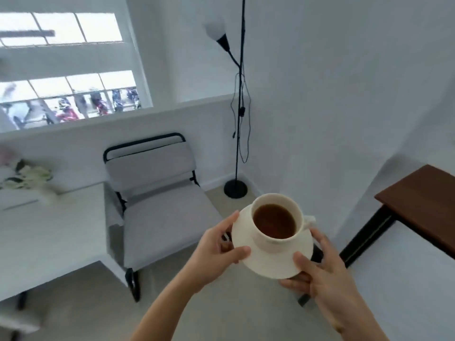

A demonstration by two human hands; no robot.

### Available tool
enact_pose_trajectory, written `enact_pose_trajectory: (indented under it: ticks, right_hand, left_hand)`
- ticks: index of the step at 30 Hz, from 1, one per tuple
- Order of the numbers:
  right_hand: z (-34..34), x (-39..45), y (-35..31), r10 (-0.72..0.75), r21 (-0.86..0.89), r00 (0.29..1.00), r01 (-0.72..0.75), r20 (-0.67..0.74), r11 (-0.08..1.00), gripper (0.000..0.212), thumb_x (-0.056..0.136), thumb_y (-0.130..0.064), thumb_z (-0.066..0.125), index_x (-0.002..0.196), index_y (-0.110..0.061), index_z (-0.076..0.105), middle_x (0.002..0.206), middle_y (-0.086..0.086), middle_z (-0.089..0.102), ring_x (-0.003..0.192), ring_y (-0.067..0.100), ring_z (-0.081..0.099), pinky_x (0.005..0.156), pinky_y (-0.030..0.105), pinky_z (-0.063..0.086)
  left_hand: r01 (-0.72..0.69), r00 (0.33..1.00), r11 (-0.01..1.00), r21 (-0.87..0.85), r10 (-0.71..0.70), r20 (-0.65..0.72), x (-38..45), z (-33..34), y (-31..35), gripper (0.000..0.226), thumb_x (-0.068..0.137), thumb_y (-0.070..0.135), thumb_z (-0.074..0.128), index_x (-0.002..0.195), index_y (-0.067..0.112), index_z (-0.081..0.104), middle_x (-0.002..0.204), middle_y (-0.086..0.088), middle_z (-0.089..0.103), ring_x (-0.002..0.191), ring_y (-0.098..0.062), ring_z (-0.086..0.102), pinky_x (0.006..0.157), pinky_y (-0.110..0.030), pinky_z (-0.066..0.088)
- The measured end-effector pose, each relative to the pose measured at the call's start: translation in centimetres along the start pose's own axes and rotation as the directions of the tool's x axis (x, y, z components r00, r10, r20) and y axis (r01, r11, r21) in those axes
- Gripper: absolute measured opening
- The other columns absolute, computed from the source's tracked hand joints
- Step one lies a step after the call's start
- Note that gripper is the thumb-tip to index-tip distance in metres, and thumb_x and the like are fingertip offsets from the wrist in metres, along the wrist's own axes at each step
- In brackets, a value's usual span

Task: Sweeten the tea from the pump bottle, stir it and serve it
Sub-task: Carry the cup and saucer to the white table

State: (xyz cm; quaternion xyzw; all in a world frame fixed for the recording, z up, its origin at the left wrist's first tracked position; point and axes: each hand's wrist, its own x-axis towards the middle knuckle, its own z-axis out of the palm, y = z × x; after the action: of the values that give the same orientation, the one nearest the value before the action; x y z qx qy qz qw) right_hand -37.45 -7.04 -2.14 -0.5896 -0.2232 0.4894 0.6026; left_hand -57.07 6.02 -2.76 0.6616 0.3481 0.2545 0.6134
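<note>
Right hand [327,279] and left hand [216,252] are pinching saucer [270,262] edges | full cup [278,225] is probably sliding easily, breakable | keeping it flat.

Looks like a home living rm or small lounge: plain white walls, grey padded chair [157,200] w/ black metal frame, black floor lamp [237,107] in the corner w/ cord hanging, white surface [49,232] w/ flowers [27,174] at left, dark wood side table [423,205] at right, big paned window [66,70] facing parked motorbikes outside.
</note>
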Motion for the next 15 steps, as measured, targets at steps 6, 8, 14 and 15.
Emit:
enact_pose_trajectory:
  ticks: [6, 8, 14, 15]
  right_hand:
    - [14.7, -0.7, 4.4, 0.088, -0.048, 0.969, -0.079, 0.229, 0.996, 0.067, 0.093, 0.006, 0.058, 0.144, -0.036, 0.043, 0.1, 0.029, 0.074, 0.073, 0.043, 0.076, 0.054, 0.042, 0.062]
    - [20.3, -0.9, 6.1, 0.113, -0.079, 0.944, -0.093, 0.309, 0.993, 0.066, 0.094, 0.007, 0.057, 0.142, -0.037, 0.043, 0.102, 0.025, 0.076, 0.071, 0.042, 0.076, 0.053, 0.042, 0.062]
    - [34.6, -0.4, 9.7, 0.194, -0.177, 0.851, -0.121, 0.488, 0.977, 0.062, 0.095, 0.005, 0.055, 0.134, -0.042, 0.043, 0.103, 0.024, 0.072, 0.066, 0.034, 0.077, 0.05, 0.038, 0.062]
    - [36.8, -0.1, 10.2, 0.21, -0.202, 0.831, -0.121, 0.516, 0.972, 0.062, 0.095, 0.005, 0.056, 0.132, -0.044, 0.042, 0.102, 0.027, 0.072, 0.065, 0.034, 0.077, 0.05, 0.038, 0.062]
  left_hand:
    - [0.033, 0.979, 0.998, -0.045, -0.041, -0.199, -9.6, -13.8, -2.6, 0.077, 0.088, 0.005, 0.073, 0.154, 0.019, 0.035, 0.131, -0.011, 0.056, 0.107, -0.031, 0.071, 0.096, -0.052, 0.056]
    - [0.051, 0.959, 0.997, -0.059, -0.065, -0.277, -13.0, -18.5, -3.6, 0.077, 0.088, 0.005, 0.073, 0.153, 0.021, 0.036, 0.131, -0.011, 0.055, 0.107, -0.033, 0.071, 0.097, -0.053, 0.055]
    - [0.084, 0.852, 0.986, -0.144, -0.146, -0.503, -20.4, -30.0, -7.1, 0.082, 0.087, -0.001, 0.073, 0.155, 0.015, 0.032, 0.137, -0.008, 0.056, 0.11, -0.041, 0.067, 0.098, -0.054, 0.054]
    - [0.086, 0.832, 0.983, -0.161, -0.16, -0.531, -21.2, -31.7, -7.6, 0.083, 0.087, -0.002, 0.073, 0.155, 0.015, 0.031, 0.137, -0.008, 0.056, 0.11, -0.04, 0.067, 0.097, -0.051, 0.055]
